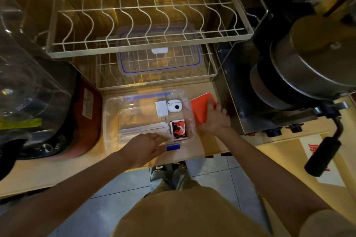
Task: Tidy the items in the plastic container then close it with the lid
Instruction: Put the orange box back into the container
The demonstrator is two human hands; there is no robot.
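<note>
While the plastic container [115,121] stands open near the front edge of the worktop [202,150], its contents look partly sorted. A white charger [161,108] and a small white round device [175,105] lie side by side toward the container's far right corner, a red-and-black card box [179,129] sits in the near right corner, and some clear flat packets [142,130] lie along the near wall. The left hand [143,147] reaches over the near rim, fingers spread loosely above the packets; whether it grips one I cannot tell. The right hand [213,119] rests outside the right wall, flat and unclenched on an orange booklet [200,107] that lies on the worktop, touching the container. The lid [159,59] sits apart on the lower wire rack [107,75] behind the container. By my reading, the tidying is underway, the booklet probably belongs inside, and fetching and pressing down the lid remains undone.
</note>
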